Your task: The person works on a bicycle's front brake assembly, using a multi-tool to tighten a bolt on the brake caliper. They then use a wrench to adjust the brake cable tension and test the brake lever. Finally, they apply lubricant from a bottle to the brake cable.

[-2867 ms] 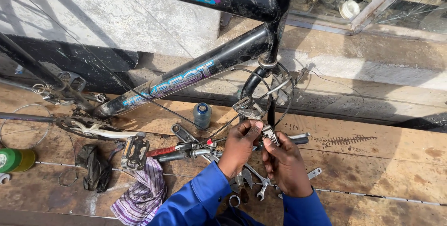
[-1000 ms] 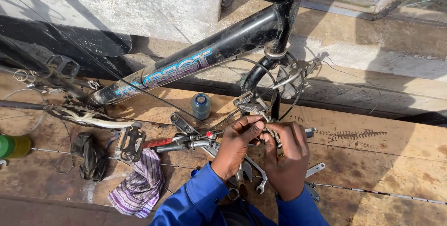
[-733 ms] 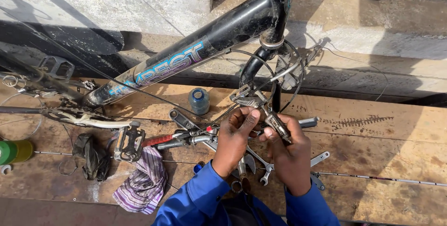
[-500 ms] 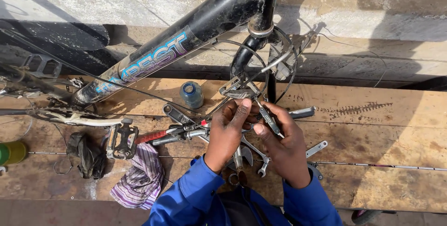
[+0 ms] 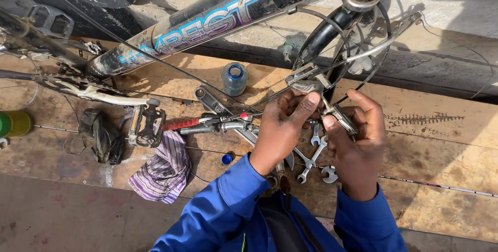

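I see the black bike frame (image 5: 218,16) slanting across the top, its fork (image 5: 324,36) dropping toward my hands. Below it lies the wooden board (image 5: 430,143), littered with tools. Both my arms come up from the bottom edge in blue sleeves, wrists bent inward so the hands meet just under the fork. My left hand (image 5: 280,127) is curled, thumb and fingertips pinched on the metal brake arm (image 5: 303,78) at the fork. My right hand (image 5: 360,145) is closed round the brake pad (image 5: 342,119), which sticks out between thumb and forefinger, angled up-left toward the left hand. A thin cable (image 5: 249,109) runs past my left fingers. Spanners (image 5: 311,153) lie on the board beneath both hands. Left of them: a striped rag (image 5: 163,171), a pedal (image 5: 147,125), a blue bottle (image 5: 234,78).
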